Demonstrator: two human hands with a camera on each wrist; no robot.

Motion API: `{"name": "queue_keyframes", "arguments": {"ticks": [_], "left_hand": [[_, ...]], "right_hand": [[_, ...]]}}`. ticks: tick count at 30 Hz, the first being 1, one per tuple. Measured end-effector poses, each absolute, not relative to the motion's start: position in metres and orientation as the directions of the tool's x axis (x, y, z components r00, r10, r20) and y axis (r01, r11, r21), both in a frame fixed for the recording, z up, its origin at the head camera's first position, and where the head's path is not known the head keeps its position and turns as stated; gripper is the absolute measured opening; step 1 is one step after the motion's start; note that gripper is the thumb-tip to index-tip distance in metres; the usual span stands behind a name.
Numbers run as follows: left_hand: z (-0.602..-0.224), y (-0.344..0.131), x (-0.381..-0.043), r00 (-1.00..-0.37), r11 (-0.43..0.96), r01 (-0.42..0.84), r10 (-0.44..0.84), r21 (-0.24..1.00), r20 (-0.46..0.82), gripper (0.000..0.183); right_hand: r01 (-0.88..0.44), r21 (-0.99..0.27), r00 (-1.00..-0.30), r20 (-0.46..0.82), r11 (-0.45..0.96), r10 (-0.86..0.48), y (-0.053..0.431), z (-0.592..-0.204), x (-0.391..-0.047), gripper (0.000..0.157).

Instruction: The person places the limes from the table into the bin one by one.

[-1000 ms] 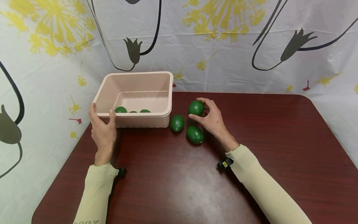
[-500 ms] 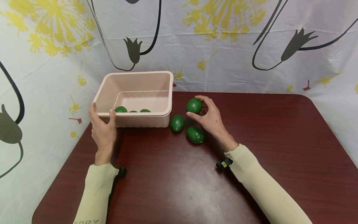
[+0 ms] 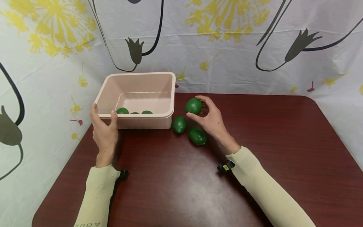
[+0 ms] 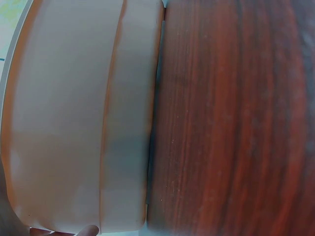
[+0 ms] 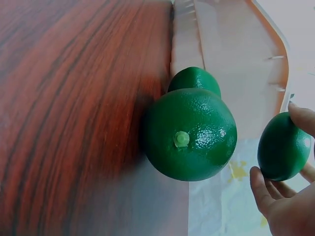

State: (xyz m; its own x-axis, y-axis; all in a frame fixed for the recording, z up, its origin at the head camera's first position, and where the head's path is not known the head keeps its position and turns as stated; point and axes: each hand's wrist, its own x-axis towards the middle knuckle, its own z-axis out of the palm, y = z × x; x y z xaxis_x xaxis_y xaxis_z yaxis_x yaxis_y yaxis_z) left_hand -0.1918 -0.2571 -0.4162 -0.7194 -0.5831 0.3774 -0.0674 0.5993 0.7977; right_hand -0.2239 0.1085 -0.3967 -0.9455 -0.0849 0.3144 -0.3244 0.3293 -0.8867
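Cream sleeves at the near edge: left sleeve [image 3: 97, 195] with dark lettering partly in view, right sleeve [image 3: 263, 186] slanting in from the near right. Small black device at each wrist, left device [image 3: 123, 174] and right device [image 3: 226, 166], the latter with a yellow patch. Beneath, red-brown table [image 3: 170, 195], streaky wood grain, a shine of light near the middle.

Near green fruit [image 3: 198, 136] lying on the table, left of the right wrist; pale stem stub plain in the right wrist view. Left hand [image 3: 104, 134] gripping the near left corner of the pink bin [image 3: 139, 116]: thumb at the near rim, fingers at the left rim. Left wrist view mostly the bin's outer wall and table grain, fingertips just at the bottom edge.

Middle green fruit [image 3: 179, 125] on the table, just beside the bin's near right corner; whether they touch, cannot tell. A little farther, right hand [image 3: 214, 121], thumb and fingers pinching the held green fruit [image 3: 194, 106], in the air above the table, outside the bin on its right.

Inside the bin, along the near wall, three rounded tops show over the rim: left green top [image 3: 122, 111], middle green top [image 3: 135, 113], right green top [image 3: 147, 112]; lower parts hidden. Past the table's far edge, white cloth [image 3: 232, 69] with yellow bursts, grey-green buds on dark stems, small red marks, light creases
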Motion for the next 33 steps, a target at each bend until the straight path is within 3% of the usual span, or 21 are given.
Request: {"name": "queue_keyframes", "arguments": {"ticks": [33], "left_hand": [[-0.415,-0.258,-0.192,-0.723,0.602,-0.066,-0.579,0.796,0.378,0.079]], "right_hand": [[-0.372,-0.882,-0.928,0.352,0.290,-0.121,0.091,-0.381,-0.212,0.070]]}}
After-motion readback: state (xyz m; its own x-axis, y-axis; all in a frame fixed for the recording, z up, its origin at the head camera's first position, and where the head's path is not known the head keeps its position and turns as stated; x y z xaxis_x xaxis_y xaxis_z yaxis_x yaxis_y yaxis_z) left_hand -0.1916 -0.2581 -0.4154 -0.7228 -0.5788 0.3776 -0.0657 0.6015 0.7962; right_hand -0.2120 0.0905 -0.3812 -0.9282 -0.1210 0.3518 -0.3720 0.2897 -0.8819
